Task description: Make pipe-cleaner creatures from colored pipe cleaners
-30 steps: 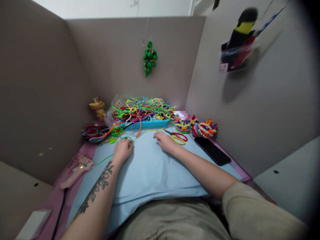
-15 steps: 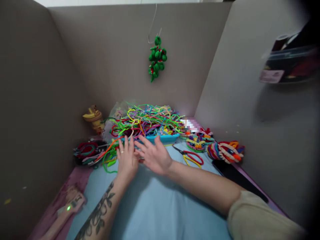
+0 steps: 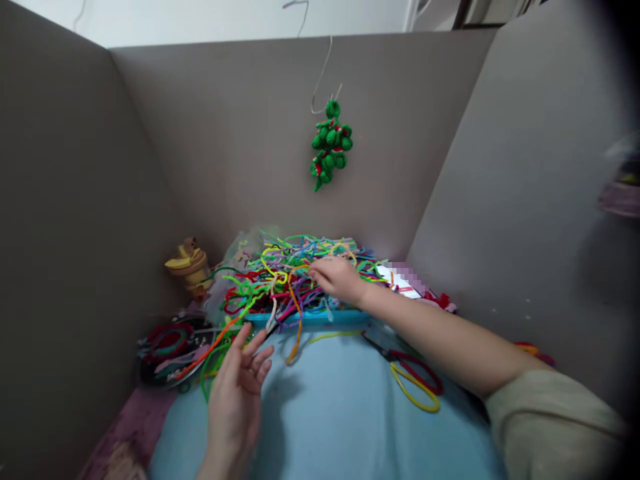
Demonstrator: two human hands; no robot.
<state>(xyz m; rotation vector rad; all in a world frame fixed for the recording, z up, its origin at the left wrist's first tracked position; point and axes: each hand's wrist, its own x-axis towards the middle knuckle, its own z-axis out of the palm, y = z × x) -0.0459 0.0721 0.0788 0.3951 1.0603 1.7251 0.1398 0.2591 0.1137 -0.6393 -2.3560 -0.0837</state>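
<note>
My right hand reaches into a heaped tangle of many-coloured yarn strands. Its fingers are closed, and what they hold is hidden. An orange strand runs from near those fingertips over the front of the blue tray and onto the cloth. Lower and to the left, my left hand is open, palm turned up and fingers slightly curled. It holds nothing and is close to green and orange strands beside the tray.
Scissors with red and yellow handles lie on the blue cloth. At left are a dark dish with yarn pieces and a yellow-brown container. A green crocheted bunch hangs from a wire on the grey back panel.
My right hand has moved from beside my left hand into the yarn heap, and its fingers have closed. My left hand has turned palm up and come nearer. The camera view has tilted up.
</note>
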